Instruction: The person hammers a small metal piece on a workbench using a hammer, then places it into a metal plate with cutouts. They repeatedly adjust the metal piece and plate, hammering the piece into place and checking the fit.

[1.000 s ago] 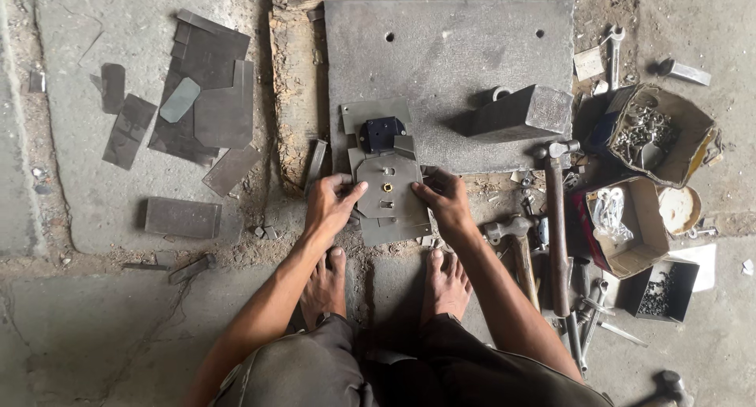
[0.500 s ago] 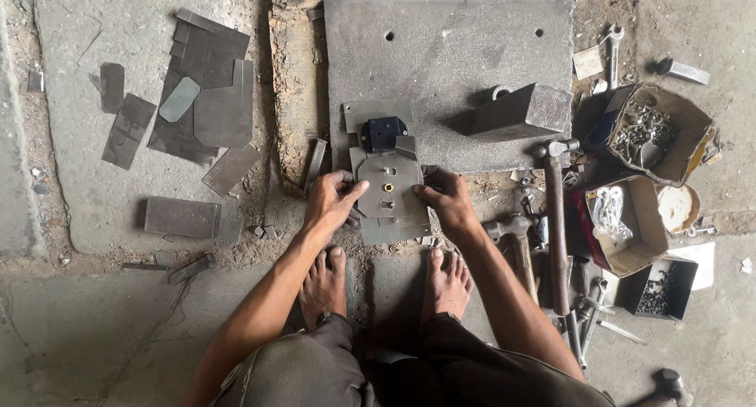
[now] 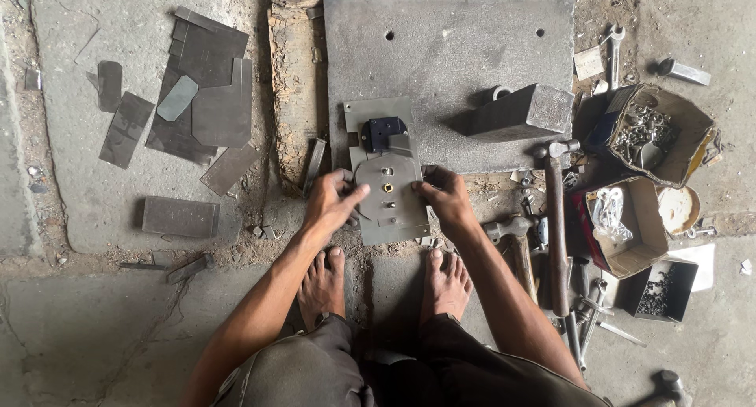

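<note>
Both hands grip a grey metal plate (image 3: 390, 198) on the floor: left hand (image 3: 331, 202) at nine o'clock has shifted inward, right hand (image 3: 443, 196) at three o'clock.

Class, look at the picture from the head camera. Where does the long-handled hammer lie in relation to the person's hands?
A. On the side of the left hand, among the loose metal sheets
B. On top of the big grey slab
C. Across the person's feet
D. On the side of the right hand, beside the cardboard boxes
D: the long-handled hammer lies beyond the right hand, next to the cardboard boxes, far from the left hand.
</note>
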